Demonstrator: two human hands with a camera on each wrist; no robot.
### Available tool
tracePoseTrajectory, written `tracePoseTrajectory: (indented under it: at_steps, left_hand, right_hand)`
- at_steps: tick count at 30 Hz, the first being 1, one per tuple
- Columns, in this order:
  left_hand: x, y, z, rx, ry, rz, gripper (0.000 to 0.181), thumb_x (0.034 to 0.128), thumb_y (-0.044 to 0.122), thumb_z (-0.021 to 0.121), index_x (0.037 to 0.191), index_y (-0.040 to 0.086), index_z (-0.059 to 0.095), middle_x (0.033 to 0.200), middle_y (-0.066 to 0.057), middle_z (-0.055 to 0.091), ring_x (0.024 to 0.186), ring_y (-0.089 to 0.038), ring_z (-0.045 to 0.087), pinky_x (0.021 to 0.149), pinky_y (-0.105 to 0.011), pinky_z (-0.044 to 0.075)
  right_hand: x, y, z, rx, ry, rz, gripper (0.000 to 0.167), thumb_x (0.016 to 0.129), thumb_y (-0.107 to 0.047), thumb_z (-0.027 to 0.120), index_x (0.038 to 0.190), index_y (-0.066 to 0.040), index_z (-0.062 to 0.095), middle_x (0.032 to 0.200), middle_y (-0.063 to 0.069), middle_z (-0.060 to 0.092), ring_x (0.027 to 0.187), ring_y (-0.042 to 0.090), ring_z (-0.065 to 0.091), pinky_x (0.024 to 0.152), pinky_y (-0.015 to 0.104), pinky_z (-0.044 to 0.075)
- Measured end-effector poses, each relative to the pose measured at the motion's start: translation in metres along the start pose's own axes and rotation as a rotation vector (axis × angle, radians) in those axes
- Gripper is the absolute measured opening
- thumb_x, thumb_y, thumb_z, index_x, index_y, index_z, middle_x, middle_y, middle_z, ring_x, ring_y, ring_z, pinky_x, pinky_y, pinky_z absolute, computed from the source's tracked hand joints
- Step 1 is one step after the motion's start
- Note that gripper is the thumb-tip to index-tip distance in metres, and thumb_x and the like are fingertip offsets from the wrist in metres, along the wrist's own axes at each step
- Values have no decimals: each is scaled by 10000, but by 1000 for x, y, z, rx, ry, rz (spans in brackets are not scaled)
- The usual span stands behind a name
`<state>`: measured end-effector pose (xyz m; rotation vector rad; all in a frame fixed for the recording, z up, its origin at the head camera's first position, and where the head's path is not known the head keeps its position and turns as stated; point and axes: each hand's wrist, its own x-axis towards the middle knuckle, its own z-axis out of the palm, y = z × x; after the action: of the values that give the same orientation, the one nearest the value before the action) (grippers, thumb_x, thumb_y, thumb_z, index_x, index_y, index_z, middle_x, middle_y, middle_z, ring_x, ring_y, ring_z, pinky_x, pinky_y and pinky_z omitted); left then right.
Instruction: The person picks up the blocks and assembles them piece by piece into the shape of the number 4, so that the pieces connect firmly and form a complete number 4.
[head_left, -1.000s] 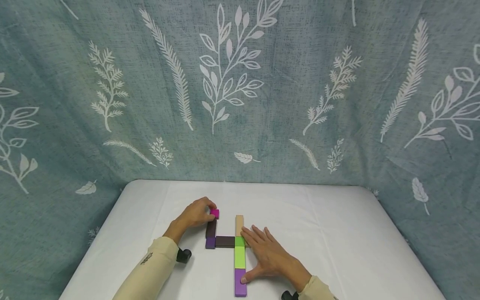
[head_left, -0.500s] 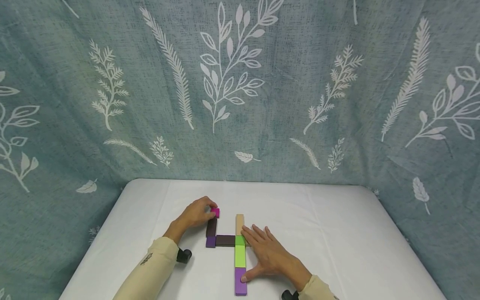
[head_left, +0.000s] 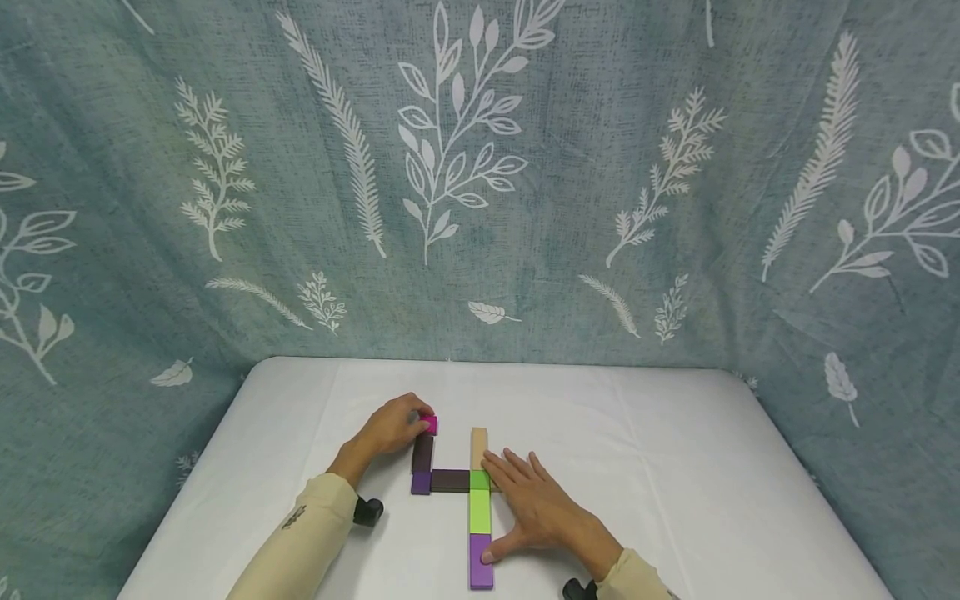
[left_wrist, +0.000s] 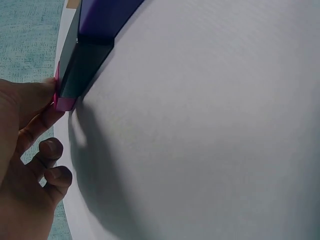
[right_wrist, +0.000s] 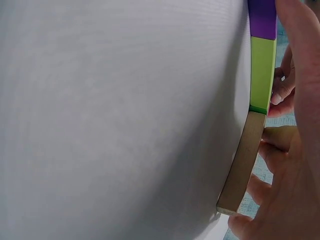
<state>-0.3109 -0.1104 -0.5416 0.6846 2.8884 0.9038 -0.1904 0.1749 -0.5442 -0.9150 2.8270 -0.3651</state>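
Observation:
My left hand (head_left: 390, 427) pinches a small pink block (head_left: 430, 425) between thumb and finger, at the far end of a dark brown block (head_left: 422, 454). That brown block meets a dark purple block (head_left: 422, 482), from which a second dark brown block (head_left: 450, 481) runs right to a green block (head_left: 479, 480). Beyond the green one lies a tan block (head_left: 478, 448); nearer are a lime block (head_left: 480, 511) and a purple block (head_left: 476, 575). My right hand (head_left: 540, 512) is spread, thumb on the purple block. In the right wrist view, its fingers lie along another tan block (right_wrist: 242, 162), mostly hidden in the head view.
White cloth covers the table (head_left: 637, 450) around the joined blocks. Behind it hangs a teal curtain (head_left: 525, 225) with white leaf prints. Dark wrist cameras (head_left: 367, 512) sit under both forearms, close above the tabletop.

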Motion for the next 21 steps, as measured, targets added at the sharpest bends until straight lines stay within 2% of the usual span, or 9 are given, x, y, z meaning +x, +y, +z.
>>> tracePoseTrajectory:
  at_steps: [10, 21]
  left_hand:
    - [-4, 0, -2, -13, -4, -5, 154, 940, 109, 696, 1082, 95, 753, 1051, -21, 670, 1083, -281, 639, 981, -477, 483]
    - [-8, 1, -1, -15, 9, 14, 153, 936, 90, 690, 1075, 75, 754, 1041, -42, 674, 1077, -287, 644, 983, -473, 483]
  right_hand:
    - [1, 1, -1, 1, 7, -13, 1361, 585, -918, 651, 1600, -93, 275, 1654, 63, 265, 1514, 345, 209, 1184, 610, 135]
    - [2, 0, -2, 13, -5, -8, 1363, 581, -912, 665, 1602, -99, 274, 1659, 51, 256, 1517, 339, 202, 1184, 614, 128]
